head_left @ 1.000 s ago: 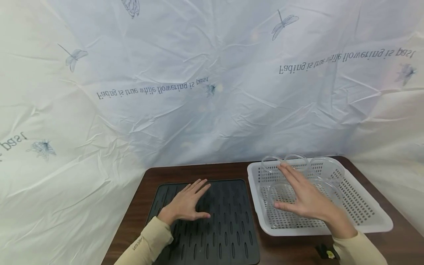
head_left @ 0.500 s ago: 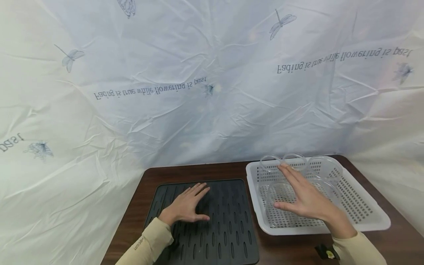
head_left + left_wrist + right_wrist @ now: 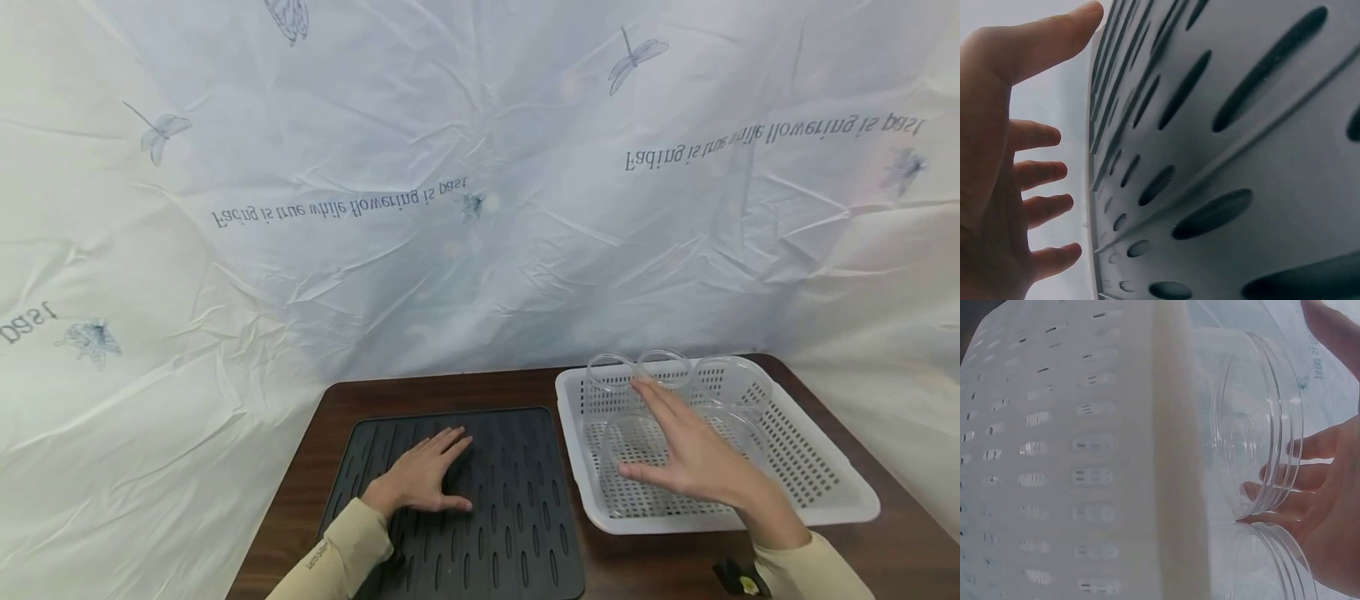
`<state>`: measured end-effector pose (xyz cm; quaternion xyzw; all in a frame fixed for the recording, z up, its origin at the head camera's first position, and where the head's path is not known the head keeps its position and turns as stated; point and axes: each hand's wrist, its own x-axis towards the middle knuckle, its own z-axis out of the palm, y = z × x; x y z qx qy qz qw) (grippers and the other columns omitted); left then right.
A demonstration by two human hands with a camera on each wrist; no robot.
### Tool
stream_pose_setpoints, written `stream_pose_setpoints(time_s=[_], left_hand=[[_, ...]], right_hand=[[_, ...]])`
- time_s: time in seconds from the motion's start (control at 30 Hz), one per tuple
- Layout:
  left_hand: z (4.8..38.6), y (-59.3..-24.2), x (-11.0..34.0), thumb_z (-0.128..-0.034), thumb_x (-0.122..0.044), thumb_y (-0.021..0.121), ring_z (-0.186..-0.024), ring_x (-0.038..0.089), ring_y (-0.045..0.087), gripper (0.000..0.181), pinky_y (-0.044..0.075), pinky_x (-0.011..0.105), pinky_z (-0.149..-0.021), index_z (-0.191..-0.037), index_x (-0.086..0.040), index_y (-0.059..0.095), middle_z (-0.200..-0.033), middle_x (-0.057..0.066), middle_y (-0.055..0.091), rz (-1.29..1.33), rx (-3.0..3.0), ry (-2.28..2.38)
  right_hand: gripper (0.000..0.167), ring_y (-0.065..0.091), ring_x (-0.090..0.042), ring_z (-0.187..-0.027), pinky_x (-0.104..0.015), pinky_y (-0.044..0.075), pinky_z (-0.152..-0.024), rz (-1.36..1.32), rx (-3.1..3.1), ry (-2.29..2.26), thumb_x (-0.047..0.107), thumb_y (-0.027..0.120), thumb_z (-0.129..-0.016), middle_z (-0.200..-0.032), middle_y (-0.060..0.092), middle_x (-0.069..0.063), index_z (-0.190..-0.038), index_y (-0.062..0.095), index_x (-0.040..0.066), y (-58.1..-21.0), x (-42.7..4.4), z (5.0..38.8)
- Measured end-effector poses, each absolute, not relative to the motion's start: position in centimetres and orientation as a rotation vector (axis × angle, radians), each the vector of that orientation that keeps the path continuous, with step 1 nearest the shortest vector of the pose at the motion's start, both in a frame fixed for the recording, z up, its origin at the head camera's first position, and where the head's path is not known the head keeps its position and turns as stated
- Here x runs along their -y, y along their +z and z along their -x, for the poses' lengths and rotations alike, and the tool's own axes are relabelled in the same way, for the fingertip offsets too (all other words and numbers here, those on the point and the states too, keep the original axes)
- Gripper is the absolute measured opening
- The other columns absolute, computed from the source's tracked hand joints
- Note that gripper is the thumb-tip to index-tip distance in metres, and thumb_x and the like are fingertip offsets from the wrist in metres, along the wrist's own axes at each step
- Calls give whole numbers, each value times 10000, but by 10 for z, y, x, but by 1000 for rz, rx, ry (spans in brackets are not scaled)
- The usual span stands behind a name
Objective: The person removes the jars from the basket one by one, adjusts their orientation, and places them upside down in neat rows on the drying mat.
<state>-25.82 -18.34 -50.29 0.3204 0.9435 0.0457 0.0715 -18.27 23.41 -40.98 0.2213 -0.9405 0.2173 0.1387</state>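
The right hand (image 3: 693, 458) is held over the white basket (image 3: 682, 525), its fingers straight and its thumb spread well away from them. Clear jars (image 3: 1244, 406) are held in the basket: three round rims are lined up along the far side, and wider round shapes are seen nearer the front, partly hidden by the hand. In the right wrist view, the fingertips are seen just beside a jar's rim; whether it is touched cannot be told. The left hand (image 3: 420, 479) is held above the dark mat (image 3: 517, 508), with fingers and thumb spread and a gap shown between them and the slotted surface. Mat and basket are set on the brown table (image 3: 288, 500), the basket to the right of the mat. Behind the table, a pale sheet (image 3: 450, 283) printed with lettering and dragonflies is seen.
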Motion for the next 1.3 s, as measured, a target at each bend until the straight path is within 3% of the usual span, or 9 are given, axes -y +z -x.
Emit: stream_pose_setpoints(time_s=[0.73,1.1,1.3], left_hand=[[263,-522,193,-759,-816,549,-1484,309,224,1055,308,554,-1130,-1563,-202,251,-1620,89,211,-902,-2779,143],[261,-523,192,-760,-800,570,-1485,310,221,1048,295,546,-1140,-1561,-201,258,-1618,94,214,-890,-2779,131],[262,-524,192,-755,-810,563,-1488,303,215,1053,289,539,-1145,-1561,-206,255,-1619,91,212,-881,-2775,121]], right_hand=[[1151,386,-515,-1328,-636,353,-1050,-567,2803,475,697,691,-750,-1506,336,-304,-1495,279,-77,-409,-220,176],[1096,453,-521,-1245,-680,367,-1004,-443,2785,523,539,834,-665,-1384,476,-317,-1451,366,-64,-415,-210,175],[999,505,-455,-1186,-632,439,-950,-442,2675,503,492,864,-621,-1311,538,-272,-1371,479,-43,-426,-203,176]])
